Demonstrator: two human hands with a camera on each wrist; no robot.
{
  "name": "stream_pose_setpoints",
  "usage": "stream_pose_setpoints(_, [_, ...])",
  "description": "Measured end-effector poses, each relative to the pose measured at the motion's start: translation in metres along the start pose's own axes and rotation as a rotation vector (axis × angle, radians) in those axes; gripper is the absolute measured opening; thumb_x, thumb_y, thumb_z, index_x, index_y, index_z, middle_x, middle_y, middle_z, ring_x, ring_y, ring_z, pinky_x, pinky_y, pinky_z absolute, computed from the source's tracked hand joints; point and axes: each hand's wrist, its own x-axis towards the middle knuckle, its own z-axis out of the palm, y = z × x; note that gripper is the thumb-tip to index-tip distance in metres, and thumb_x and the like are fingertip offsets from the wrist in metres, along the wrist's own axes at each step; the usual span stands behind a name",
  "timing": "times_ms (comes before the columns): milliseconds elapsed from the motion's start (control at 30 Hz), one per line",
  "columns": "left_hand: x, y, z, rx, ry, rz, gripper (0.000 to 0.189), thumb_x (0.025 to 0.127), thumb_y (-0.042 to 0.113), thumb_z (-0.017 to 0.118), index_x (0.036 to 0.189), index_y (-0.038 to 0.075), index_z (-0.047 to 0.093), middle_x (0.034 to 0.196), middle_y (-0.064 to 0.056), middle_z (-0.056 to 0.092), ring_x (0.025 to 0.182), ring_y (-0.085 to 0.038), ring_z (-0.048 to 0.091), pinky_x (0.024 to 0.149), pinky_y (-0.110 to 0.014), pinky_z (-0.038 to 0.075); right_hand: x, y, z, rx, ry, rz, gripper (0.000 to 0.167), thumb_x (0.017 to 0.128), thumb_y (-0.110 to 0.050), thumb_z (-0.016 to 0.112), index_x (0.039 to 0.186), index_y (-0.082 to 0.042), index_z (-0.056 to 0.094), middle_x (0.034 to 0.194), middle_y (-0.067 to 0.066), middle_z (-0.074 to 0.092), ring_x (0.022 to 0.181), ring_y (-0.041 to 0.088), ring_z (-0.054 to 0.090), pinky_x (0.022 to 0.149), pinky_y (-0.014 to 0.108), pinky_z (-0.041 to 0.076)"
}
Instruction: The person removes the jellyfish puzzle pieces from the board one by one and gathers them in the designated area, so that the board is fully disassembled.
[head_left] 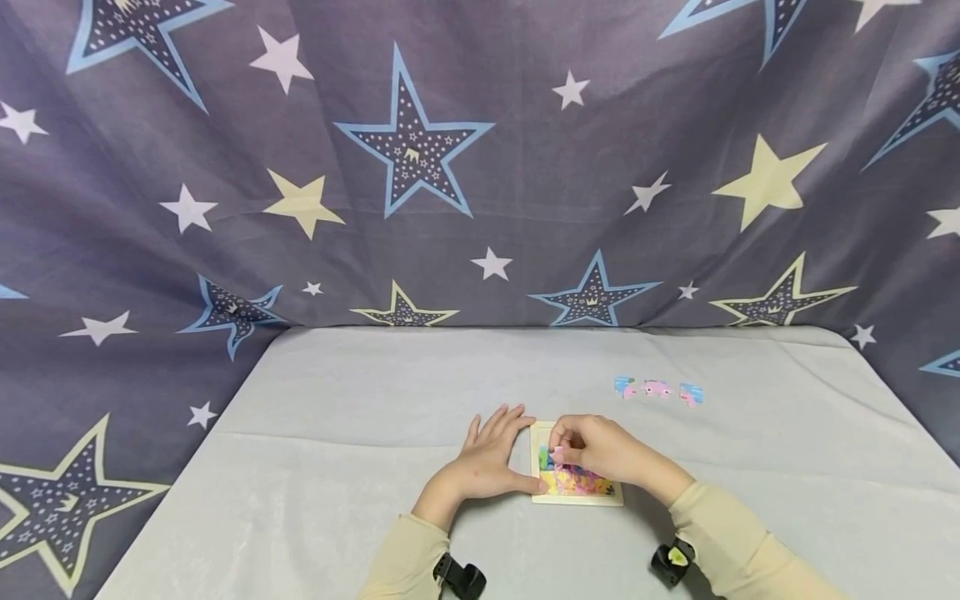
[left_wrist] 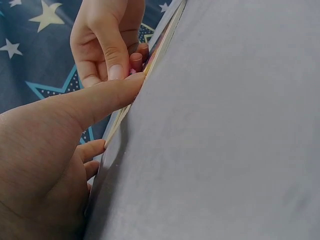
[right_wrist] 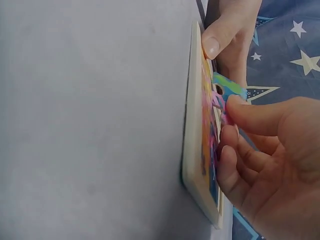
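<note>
A small jigsaw puzzle in a pale wooden frame lies on the grey cloth. Its lower part shows yellow, orange and pink pieces; the upper part is bare backing, partly covered by the right hand. My left hand spreads along the frame's left side, thumb pressing the lower left edge and index fingertip at the upper left corner. Over the puzzle, my right hand pinches a puzzle piece between thumb and fingers. In the right wrist view this puzzle piece, blue, green and pink, stands tilted up from the board.
Three loose puzzle pieces lie in a row beyond the frame to the right: a blue and pink piece, a pink piece and another blue and pink piece. A star-patterned curtain rises behind the cloth-covered table.
</note>
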Motion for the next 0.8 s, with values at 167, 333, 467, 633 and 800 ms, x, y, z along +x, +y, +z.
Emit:
stream_pose_setpoints(167, [0.003, -0.005, 0.004, 0.006, 0.010, -0.009, 0.094, 0.077, 0.049, 0.081, 0.154, 0.017, 0.038, 0.171, -0.007, 0.020, 0.160, -0.032, 0.007, 0.126, -0.062, -0.009, -0.001, 0.001, -0.001, 0.047, -0.005, 0.000, 0.006, 0.097, -0.009, 0.066, 0.092, -0.009, 0.063, 0.079, -0.004, 0.060, 0.070, 0.004, 0.049, 0.066, 0.020, 0.043])
stream_pose_setpoints(333, [0.006, -0.008, 0.006, 0.005, 0.010, -0.014, 0.095, 0.076, 0.050, 0.081, 0.155, 0.019, 0.038, 0.171, -0.006, 0.019, 0.161, -0.030, 0.006, 0.126, -0.061, -0.010, -0.001, 0.003, -0.001, 0.098, 0.001, -0.008, 0.005, 0.097, -0.008, 0.066, 0.094, -0.007, 0.062, 0.080, -0.002, 0.060, 0.069, 0.004, 0.049, 0.064, 0.019, 0.043])
stream_pose_setpoints(467, [0.006, -0.008, 0.006, 0.008, 0.006, -0.017, 0.095, 0.077, 0.051, 0.080, 0.155, 0.019, 0.037, 0.172, -0.005, 0.019, 0.161, -0.030, 0.006, 0.127, -0.060, -0.010, -0.001, 0.006, -0.001, 0.105, 0.024, -0.028, 0.004, 0.095, -0.008, 0.069, 0.095, -0.006, 0.066, 0.079, -0.001, 0.063, 0.068, 0.003, 0.051, 0.064, 0.019, 0.046])
stream_pose_setpoints(633, [0.003, -0.002, 0.002, 0.006, -0.004, -0.005, 0.094, 0.077, 0.049, 0.080, 0.154, 0.016, 0.038, 0.171, -0.009, 0.020, 0.160, -0.033, 0.008, 0.126, -0.063, -0.008, -0.003, 0.010, -0.006, 0.058, 0.068, -0.025, 0.004, 0.091, -0.013, 0.074, 0.092, -0.009, 0.072, 0.079, -0.003, 0.067, 0.069, 0.001, 0.055, 0.066, 0.019, 0.050])
stream_pose_setpoints(800, [0.003, -0.003, 0.001, 0.002, -0.008, -0.008, 0.093, 0.077, 0.047, 0.081, 0.154, 0.016, 0.038, 0.171, -0.008, 0.021, 0.160, -0.033, 0.008, 0.126, -0.063, -0.008, -0.006, 0.016, -0.015, 0.026, 0.113, -0.014, 0.003, 0.089, -0.009, 0.075, 0.091, -0.007, 0.074, 0.078, -0.003, 0.068, 0.070, 0.002, 0.054, 0.065, 0.019, 0.049])
